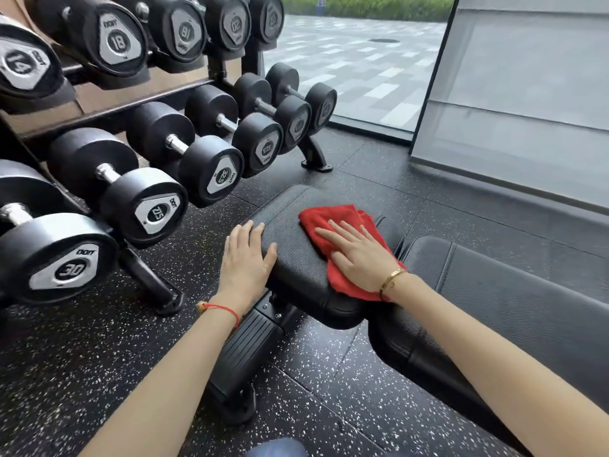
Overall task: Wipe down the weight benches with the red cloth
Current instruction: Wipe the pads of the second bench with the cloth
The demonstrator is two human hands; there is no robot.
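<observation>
Both bare forearms enter from the bottom edge and reach forward over speckled black rubber flooring (99,357). Right hand (359,255) lies flat, fingers spread and extended, palm pressing the red cloth (333,225) onto the seat pad (296,258) of a black weight bench (494,308); no closed grasp, cloth pinned under the open palm. Cloth is folded and rumpled, its long axis running from the far-left corner of the pad toward the right wrist, which carries a gold bracelet (392,280). Left hand (245,255) rests open on the pad's left edge, fingers draped over the rim, thumb on top, holding nothing else; a red string bracelet (224,308) circles that wrist. Seat pad points away from the camera toward the window; the longer back pad continues to the right, a gap between the two. Below the seat, a ribbed black foot piece (244,354) of the frame sits on the floor. Left of the bench stands a dumbbell rack (148,285). Legible end-cap numbers: 14, 18, 18, 20 on the upper tier; 30, 27.5, 32.5, 32.5 on the lower. Brand lettering on the caps is too small to read with certainty. Beyond the glass: grey paving.
</observation>
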